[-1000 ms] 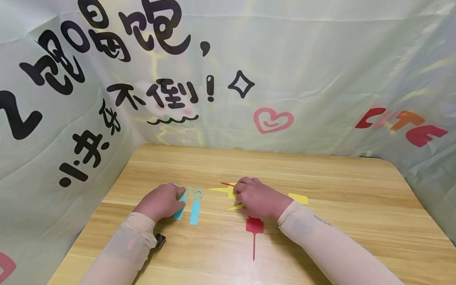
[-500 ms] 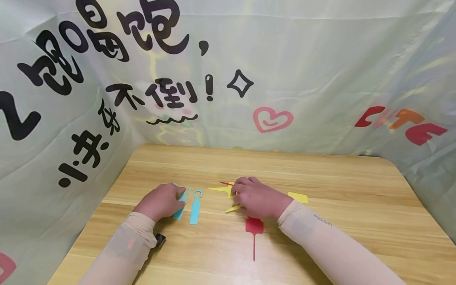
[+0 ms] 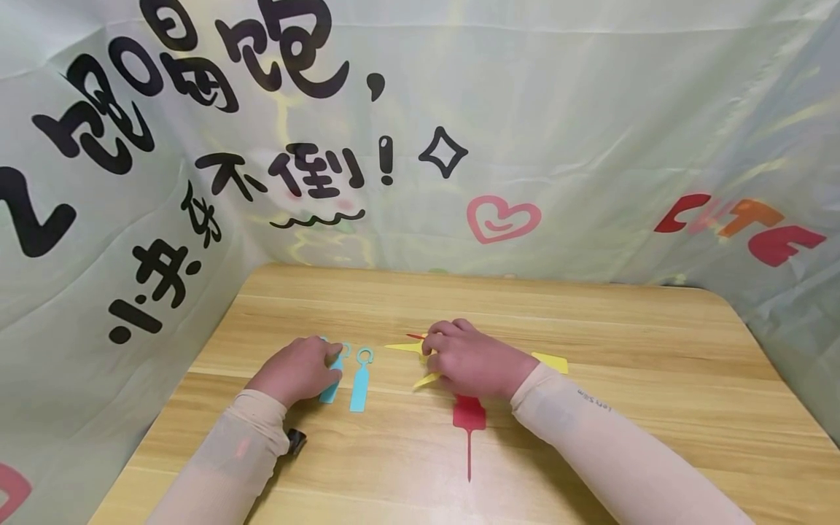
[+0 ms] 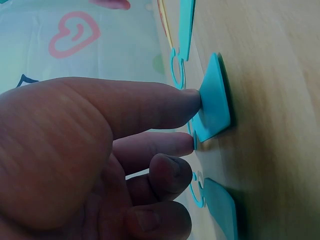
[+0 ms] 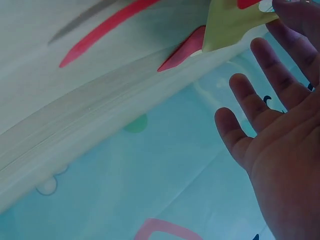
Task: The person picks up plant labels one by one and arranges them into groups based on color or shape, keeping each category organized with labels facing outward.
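My left hand [image 3: 295, 372] pinches a blue hanging tag with a ring top [image 4: 215, 105] between thumb and forefinger; its end tilts off the wood in the left wrist view. A second blue tag [image 3: 359, 388] lies just right of it, and part of a third shows beside the hand. My right hand [image 3: 475, 361] bends over yellow and red spiked plant labels. In the right wrist view its thumb and forefinger pinch the narrow end of a yellow label [image 5: 227, 30]; the other fingers are loosely spread. Red spikes [image 5: 110, 32] lie nearby. The hand hides much of this cluster from above.
A red square-headed label [image 3: 469, 414] lies below the right hand, its stem toward me. Beyond that wrist is a yellow label [image 3: 551, 362]. The wooden table [image 3: 623, 328] meets a printed cloth wall [image 3: 590, 146] at the back and left.
The right hand's fingers have risen slightly and shifted left, and the lower yellow spike has slid left with them. The left hand stays in place.
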### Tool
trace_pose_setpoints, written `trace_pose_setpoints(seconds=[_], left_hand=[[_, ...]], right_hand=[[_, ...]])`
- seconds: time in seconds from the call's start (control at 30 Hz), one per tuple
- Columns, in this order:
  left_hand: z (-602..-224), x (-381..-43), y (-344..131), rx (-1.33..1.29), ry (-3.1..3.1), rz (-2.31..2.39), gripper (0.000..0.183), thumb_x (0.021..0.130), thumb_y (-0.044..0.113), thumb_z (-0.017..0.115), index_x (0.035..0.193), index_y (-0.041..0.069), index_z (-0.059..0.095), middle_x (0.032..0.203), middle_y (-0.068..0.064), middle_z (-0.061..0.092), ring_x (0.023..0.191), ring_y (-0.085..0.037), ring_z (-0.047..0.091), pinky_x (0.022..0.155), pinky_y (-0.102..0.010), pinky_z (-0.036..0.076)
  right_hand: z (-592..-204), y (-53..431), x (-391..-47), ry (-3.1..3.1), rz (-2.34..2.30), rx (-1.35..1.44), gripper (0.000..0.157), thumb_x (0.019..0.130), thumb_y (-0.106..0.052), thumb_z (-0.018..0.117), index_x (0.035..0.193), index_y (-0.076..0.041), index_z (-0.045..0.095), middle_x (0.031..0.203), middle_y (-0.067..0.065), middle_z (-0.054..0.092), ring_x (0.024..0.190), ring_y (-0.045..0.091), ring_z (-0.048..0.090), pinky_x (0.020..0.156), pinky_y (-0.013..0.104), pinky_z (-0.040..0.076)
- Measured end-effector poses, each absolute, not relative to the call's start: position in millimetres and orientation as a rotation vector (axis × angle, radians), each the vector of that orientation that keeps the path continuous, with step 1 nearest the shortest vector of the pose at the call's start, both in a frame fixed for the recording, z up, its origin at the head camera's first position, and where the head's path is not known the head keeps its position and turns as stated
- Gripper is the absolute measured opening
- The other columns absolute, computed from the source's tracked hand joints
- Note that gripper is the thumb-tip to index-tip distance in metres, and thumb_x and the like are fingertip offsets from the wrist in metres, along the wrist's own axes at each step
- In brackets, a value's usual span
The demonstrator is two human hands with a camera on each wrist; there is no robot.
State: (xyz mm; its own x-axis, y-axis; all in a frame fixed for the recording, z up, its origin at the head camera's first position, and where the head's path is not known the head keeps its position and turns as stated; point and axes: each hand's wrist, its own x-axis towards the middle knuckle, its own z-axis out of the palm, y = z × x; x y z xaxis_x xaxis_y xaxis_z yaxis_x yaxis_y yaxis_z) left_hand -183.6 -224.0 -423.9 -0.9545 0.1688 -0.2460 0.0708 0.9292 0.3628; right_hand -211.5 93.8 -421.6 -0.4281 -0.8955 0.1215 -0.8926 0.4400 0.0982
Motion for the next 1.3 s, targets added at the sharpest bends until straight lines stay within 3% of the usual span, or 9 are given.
trace_pose_setpoints(seconds=[0.2,0.37,0.6,0.73,0.87,1.1,1.3], left_hand=[[-424.0,-184.0,-222.9,0.170,2.807,0.522,0.049,0.093,0.021,0.069,0.140,0.011,0.065,0.143,-0.015,0.060,0.114,-0.026,0.059,0.074,-0.036,0.047],[-425.2,-184.8,-222.5,0.162,2.792,0.552,0.048,0.093,0.020,0.069,0.139,0.010,0.065,0.144,-0.015,0.059,0.088,-0.022,0.056,0.059,-0.033,0.043],[-427.4,-185.8,-221.9,0.189,2.810,0.511,0.049,0.093,0.022,0.069,0.141,0.011,0.064,0.143,-0.015,0.060,0.120,-0.027,0.057,0.073,-0.036,0.046],[-427.3,-185.9,-221.2,0.190,2.807,0.504,0.050,0.094,0.024,0.069,0.142,0.011,0.063,0.144,-0.016,0.059,0.129,-0.032,0.055,0.077,-0.038,0.047],[-426.1,-186.3,-222.3,0.183,2.802,0.503,0.050,0.094,0.023,0.070,0.141,0.011,0.064,0.144,-0.016,0.059,0.129,-0.032,0.054,0.076,-0.038,0.047],[-425.3,-185.5,-224.0,0.179,2.789,0.506,0.048,0.094,0.023,0.068,0.140,0.010,0.065,0.145,-0.017,0.058,0.114,-0.027,0.057,0.071,-0.036,0.046],[-427.3,-185.1,-225.3,0.208,2.798,0.486,0.051,0.095,0.025,0.067,0.143,0.009,0.062,0.145,-0.020,0.057,0.135,-0.037,0.052,0.085,-0.041,0.046]], right_hand=[[-421.0,94.1,-214.2,-2.535,-0.034,1.584,0.004,0.089,-0.020,0.075,0.088,-0.020,0.079,0.118,-0.004,0.066,0.121,0.023,0.054,0.096,0.044,0.045],[-418.6,94.2,-217.3,-2.526,-0.037,1.579,0.006,0.088,-0.016,0.073,0.086,-0.021,0.076,0.119,-0.003,0.066,0.122,0.024,0.054,0.097,0.045,0.044],[-410.3,106.8,-219.3,-2.518,-0.013,1.589,0.008,0.085,-0.014,0.074,0.092,-0.019,0.077,0.117,-0.002,0.066,0.121,0.024,0.054,0.096,0.044,0.046],[-406.5,125.6,-220.3,-2.509,-0.029,1.576,0.011,0.085,-0.015,0.076,0.096,-0.017,0.078,0.115,-0.002,0.067,0.119,0.025,0.056,0.097,0.046,0.047],[-405.9,150.2,-221.3,-2.495,-0.098,1.550,0.009,0.084,-0.014,0.078,0.093,-0.015,0.077,0.115,0.000,0.068,0.119,0.027,0.057,0.098,0.049,0.047],[-403.4,188.7,-217.0,-2.457,-0.220,1.554,0.012,0.081,-0.015,0.084,0.088,-0.014,0.074,0.113,0.001,0.068,0.117,0.028,0.058,0.095,0.048,0.049],[-402.9,216.1,-211.5,-2.375,-0.318,1.612,0.015,0.080,-0.010,0.086,0.087,-0.010,0.072,0.114,0.005,0.067,0.115,0.031,0.059,0.094,0.049,0.049]])
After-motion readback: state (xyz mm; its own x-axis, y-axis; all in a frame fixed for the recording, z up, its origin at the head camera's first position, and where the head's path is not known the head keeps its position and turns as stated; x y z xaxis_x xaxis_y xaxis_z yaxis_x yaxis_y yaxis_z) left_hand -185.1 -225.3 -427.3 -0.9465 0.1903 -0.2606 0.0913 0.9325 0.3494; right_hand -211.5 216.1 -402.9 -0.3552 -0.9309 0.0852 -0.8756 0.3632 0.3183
